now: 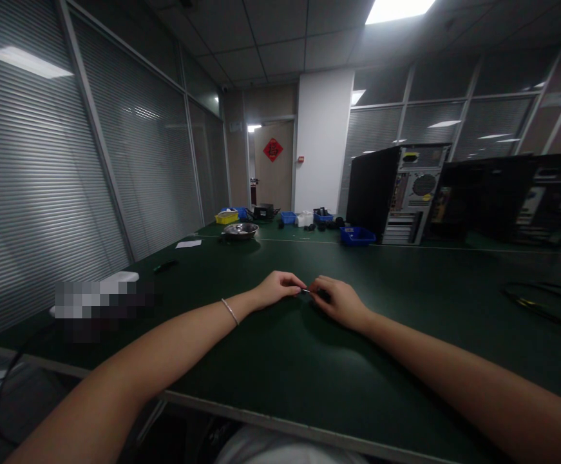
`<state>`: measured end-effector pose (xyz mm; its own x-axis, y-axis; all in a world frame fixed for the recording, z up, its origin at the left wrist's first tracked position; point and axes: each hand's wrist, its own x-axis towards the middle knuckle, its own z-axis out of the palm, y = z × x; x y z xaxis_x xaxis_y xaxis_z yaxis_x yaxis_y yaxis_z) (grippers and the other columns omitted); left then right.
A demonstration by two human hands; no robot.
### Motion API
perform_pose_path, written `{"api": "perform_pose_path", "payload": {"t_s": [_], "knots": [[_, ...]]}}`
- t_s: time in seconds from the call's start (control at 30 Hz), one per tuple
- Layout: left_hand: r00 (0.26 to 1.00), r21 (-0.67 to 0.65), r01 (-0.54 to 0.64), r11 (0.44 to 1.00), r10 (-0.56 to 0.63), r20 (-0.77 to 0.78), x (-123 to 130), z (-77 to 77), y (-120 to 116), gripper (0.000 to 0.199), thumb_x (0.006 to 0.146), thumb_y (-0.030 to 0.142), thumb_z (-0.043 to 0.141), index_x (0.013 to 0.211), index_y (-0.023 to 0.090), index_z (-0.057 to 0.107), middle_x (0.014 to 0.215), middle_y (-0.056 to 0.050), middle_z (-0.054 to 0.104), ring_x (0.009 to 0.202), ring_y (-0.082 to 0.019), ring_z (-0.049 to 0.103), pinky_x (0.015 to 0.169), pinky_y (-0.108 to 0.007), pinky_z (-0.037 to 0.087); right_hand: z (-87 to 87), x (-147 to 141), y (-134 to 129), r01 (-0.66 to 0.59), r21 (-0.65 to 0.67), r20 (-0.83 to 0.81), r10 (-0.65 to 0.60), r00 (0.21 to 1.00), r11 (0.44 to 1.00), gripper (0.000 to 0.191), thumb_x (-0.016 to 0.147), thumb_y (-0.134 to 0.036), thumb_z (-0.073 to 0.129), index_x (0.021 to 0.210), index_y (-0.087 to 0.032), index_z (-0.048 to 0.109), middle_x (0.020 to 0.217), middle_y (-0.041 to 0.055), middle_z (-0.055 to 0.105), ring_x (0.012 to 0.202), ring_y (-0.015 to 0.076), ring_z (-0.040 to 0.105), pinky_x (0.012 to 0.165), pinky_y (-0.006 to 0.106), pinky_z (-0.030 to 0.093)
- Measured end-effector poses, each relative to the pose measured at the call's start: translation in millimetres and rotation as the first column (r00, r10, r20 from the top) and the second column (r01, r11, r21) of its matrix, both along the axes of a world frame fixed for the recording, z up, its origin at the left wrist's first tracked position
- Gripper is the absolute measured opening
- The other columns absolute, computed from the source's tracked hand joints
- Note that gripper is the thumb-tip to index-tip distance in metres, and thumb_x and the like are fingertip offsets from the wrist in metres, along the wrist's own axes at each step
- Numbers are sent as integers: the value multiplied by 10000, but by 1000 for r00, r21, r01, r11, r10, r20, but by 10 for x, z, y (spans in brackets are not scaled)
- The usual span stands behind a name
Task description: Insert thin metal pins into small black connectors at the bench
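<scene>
My left hand (pixel 280 287) and my right hand (pixel 337 299) meet just above the green tabletop (pixel 280 361), fingertips almost touching. Between them shows a small, thin, shiny piece (pixel 305 291), too small to name. My left thumb and forefinger pinch its left end. The fingers of my right hand are curled together around its right end, and part of it is hidden there. A thin bracelet (pixel 230 311) circles my left wrist.
At the back stand a metal bowl (pixel 240 232), a blue tray (pixel 357 236), a yellow basket (pixel 227 217) and small black parts. A computer tower (pixel 396 193) rises at right, with black cables (pixel 551 296) nearer. White paper (pixel 189 244) and a slim dark tool (pixel 165 266) lie left.
</scene>
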<state>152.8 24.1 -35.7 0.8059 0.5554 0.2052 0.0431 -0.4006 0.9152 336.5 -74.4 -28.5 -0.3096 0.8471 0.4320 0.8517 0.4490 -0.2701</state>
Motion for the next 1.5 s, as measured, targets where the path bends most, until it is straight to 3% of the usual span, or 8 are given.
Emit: {"api": "perform_pose_path", "payload": {"t_s": [1.5], "knots": [[1000, -32, 21, 999, -21, 11, -17, -13, 17, 275, 701, 245, 633, 942, 113, 643, 845, -68, 628, 716, -128, 538, 668, -256, 389, 2, 19, 11, -60, -16, -60, 58, 996, 998, 144, 815, -230, 481, 892, -208, 601, 858, 25, 603, 771, 150, 546, 673, 243, 407]]}}
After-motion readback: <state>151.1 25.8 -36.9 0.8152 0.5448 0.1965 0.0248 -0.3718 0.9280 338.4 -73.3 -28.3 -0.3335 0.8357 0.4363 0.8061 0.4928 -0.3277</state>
